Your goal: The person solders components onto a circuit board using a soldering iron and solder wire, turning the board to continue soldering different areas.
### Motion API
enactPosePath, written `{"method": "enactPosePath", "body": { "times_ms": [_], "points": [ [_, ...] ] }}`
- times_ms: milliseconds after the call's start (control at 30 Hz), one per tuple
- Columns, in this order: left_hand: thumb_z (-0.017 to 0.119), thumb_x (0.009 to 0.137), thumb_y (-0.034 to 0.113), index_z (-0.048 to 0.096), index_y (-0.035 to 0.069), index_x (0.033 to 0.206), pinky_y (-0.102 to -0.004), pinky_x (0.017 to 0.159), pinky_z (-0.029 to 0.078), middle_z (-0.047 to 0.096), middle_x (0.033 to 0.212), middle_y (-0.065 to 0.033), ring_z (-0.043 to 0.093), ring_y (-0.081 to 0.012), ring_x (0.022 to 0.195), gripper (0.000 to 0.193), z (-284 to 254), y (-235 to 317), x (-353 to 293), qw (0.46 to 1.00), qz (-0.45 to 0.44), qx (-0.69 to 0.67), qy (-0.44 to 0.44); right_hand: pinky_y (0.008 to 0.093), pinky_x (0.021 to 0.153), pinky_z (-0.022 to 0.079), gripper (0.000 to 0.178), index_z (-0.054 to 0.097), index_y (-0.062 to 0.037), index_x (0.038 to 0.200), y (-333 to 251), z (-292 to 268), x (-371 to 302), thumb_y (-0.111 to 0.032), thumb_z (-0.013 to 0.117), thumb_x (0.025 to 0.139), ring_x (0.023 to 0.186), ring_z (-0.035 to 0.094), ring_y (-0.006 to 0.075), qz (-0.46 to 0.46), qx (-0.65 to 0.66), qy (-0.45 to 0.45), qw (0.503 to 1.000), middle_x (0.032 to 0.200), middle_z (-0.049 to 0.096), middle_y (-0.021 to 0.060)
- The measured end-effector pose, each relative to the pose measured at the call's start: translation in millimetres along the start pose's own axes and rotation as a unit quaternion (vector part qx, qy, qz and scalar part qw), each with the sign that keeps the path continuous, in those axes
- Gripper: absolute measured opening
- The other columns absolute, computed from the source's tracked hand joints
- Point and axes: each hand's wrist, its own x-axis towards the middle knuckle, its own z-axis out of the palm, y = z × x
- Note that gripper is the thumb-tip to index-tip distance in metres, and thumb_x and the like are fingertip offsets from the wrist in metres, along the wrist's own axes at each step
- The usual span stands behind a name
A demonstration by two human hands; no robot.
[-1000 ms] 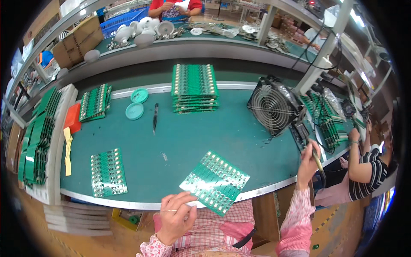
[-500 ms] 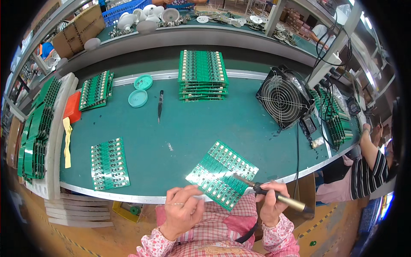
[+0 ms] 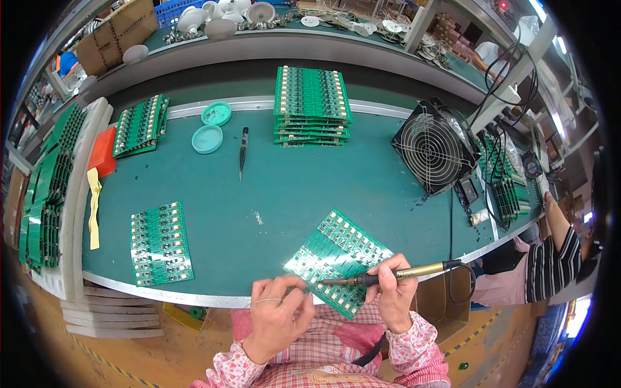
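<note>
My right hand [image 3: 392, 291] grips a soldering iron [image 3: 420, 270] with a dark grip and a brass-coloured handle, its cable trailing off the back end. The iron's tip lies over the lower left part of a green circuit board panel [image 3: 356, 249] with rows of pale components. That panel sits at an angle at the table's front edge, one corner jutting past it. My left hand [image 3: 278, 317] is closed at the panel's left corner, fingertips close to the iron's tip. A thin silvery strand of solder wire [image 3: 266, 300] runs across its fingers.
Another panel [image 3: 160, 244] lies to the left. Stacked panels [image 3: 312, 97] stand at the back, near tweezers [image 3: 243, 155] and two round turquoise containers [image 3: 207, 139]. A black fan [image 3: 432, 145] stands right. More boards [image 3: 48, 194] line the left side. A person [image 3: 543, 271] sits at far right.
The soldering iron has swung to nearly level, and its tip has moved left and down across the panel towards my left fingers. My right hand has shifted slightly left and up.
</note>
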Motion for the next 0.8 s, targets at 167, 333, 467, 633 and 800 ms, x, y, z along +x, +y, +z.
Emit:
{"method": "enactPosePath", "body": {
  "times_ms": [167,333,467,633,800],
  "points": [
    [0.072,0.071,0.005,0.057,0.007,0.071,-0.0359,0.076,0.040,0.064,0.093,-0.0021,0.059,-0.0210,0.081,0.015,3.0,-0.7,0.0,1.000,0.008,0.002,0.009,0.0200,0.043,0.043,0.019,0.053,-0.0008,0.089,1.9,1.3,0.1,-0.016,0.055,0.100,0.048,0.054,0.0065,0.002,0.000,-0.005,1.000,0.072,0.060,0.0041],
    [0.072,0.070,0.005,0.056,0.008,0.071,-0.0360,0.074,0.039,0.062,0.091,-0.0025,0.057,-0.0213,0.077,0.016,5.7,0.7,0.9,0.999,0.017,0.019,0.019,0.0208,0.043,0.044,0.018,0.053,-0.0003,0.090,3.0,0.2,-4.1,-0.015,0.055,0.099,0.048,0.054,0.0070,0.001,-0.002,-0.004,1.000,0.072,0.060,0.0040],
    [0.072,0.070,0.004,0.056,0.008,0.071,-0.0360,0.073,0.038,0.062,0.092,-0.0028,0.056,-0.0212,0.077,0.016,6.8,-0.5,0.7,1.000,0.009,0.025,0.015,0.0223,0.045,0.046,0.017,0.056,0.0000,0.089,3.4,-0.7,-7.0,-0.014,0.056,0.098,0.050,0.058,0.0078,-0.032,-0.029,-0.024,0.999,0.070,0.062,0.0047],
    [0.071,0.070,0.003,0.057,0.007,0.073,-0.0362,0.074,0.039,0.062,0.092,-0.0031,0.057,-0.0211,0.078,0.015,6.8,0.1,1.9,0.999,0.015,0.034,0.016,0.0230,0.046,0.047,0.016,0.057,-0.0005,0.088,8.0,-6.8,-1.7,-0.014,0.057,0.098,0.050,0.059,0.0078,-0.070,-0.055,-0.054,0.995,0.067,0.063,0.0040],
    [0.070,0.071,0.003,0.057,0.006,0.073,-0.0363,0.077,0.041,0.063,0.094,-0.0032,0.058,-0.0211,0.080,0.014,3.2,-0.3,1.2,1.000,0.013,0.014,0.014,0.0220,0.046,0.046,0.016,0.057,-0.0003,0.089,9.1,-8.0,-1.0,-0.014,0.057,0.098,0.050,0.058,0.0079,-0.069,-0.033,-0.047,0.996,0.073,0.063,0.0055]
  ]
}}
